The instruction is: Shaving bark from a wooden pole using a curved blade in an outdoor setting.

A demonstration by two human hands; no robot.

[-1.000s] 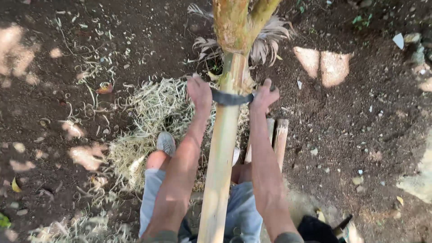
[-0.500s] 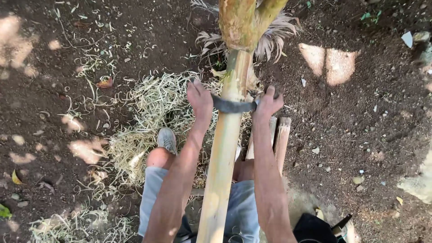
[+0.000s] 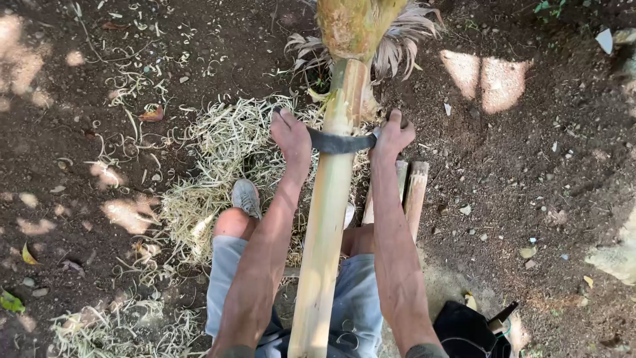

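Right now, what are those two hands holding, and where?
A curved dark blade laid across the bamboo pole: left hand and right hand each grip one end.

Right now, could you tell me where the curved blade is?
In the head view, the curved blade lies across the bamboo pole, centre frame, between the left hand and right hand.

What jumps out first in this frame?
A long pale pole runs up the middle of the view, between the person's knees. A dark curved blade lies across it, gripped at each end by the left hand and right hand. A heap of pale shavings covers the dark soil left of the pole, by a grey shoe.
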